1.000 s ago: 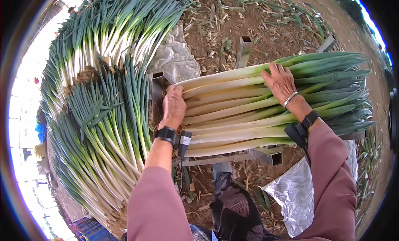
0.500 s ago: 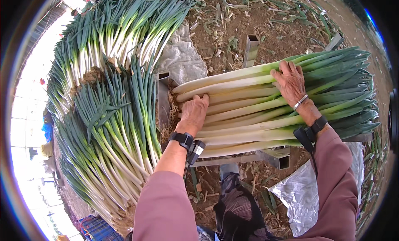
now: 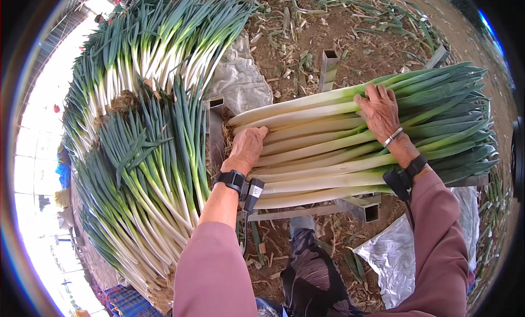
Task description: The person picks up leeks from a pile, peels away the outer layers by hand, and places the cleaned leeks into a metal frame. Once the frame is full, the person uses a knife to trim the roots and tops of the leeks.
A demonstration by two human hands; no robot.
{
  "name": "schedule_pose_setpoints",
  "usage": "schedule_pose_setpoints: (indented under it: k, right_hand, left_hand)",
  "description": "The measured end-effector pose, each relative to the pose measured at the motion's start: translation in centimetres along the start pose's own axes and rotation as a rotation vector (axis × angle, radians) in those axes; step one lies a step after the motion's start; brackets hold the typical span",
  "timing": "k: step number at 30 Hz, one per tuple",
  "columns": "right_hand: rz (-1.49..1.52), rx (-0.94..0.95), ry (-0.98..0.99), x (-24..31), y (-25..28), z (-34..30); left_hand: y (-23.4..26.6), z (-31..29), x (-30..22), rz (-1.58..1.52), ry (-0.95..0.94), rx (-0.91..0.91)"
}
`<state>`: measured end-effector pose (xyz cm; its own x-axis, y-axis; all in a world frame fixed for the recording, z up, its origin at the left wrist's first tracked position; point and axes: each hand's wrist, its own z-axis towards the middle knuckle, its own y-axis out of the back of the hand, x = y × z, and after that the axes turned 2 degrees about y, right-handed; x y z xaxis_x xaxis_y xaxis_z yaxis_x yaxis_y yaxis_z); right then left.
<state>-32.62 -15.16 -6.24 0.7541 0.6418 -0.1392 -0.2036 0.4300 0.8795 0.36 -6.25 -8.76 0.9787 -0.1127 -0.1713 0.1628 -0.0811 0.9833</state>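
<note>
A layer of large green onions [image 3: 328,166] lies sideways before me, white root ends at left and green leaves at right. My left hand [image 3: 246,147], wearing a black wrist strap with a small device, curls its fingers around white stalks by the root ends; its fingertips are partly hidden. Farther right, my right hand [image 3: 378,112] rests over the far stalks where white turns green. Its fingers bend round a stalk there, with a bracelet and another strapped device on that wrist.
The onions lie on a metal frame [image 3: 292,212] with square-tube posts. Big heaps of green onions [image 3: 136,180] stand at left. Silvery sheets [image 3: 391,257] lie on the soil at lower right and behind the frame. Leaf scraps litter the soil [image 3: 306,38]. A blue crate [image 3: 128,300] is at lower left.
My left hand has shifted slightly left and nearer me, toward the root ends. My right hand has barely moved, and the onion layer keeps its place.
</note>
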Motion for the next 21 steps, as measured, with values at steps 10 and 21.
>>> schedule_pose_setpoints:
  k: [10,21]
  right_hand:
    - [0.001,0.025,0.004,0.1,0.0,0.0]
    - [0.026,-0.004,0.003,0.2,0.1,0.2]
  left_hand:
    - [0.2,0.8,-1.3,0.041,0.001,0.133]
    - [0.7,1.8,0.4,0.245,0.036,0.363]
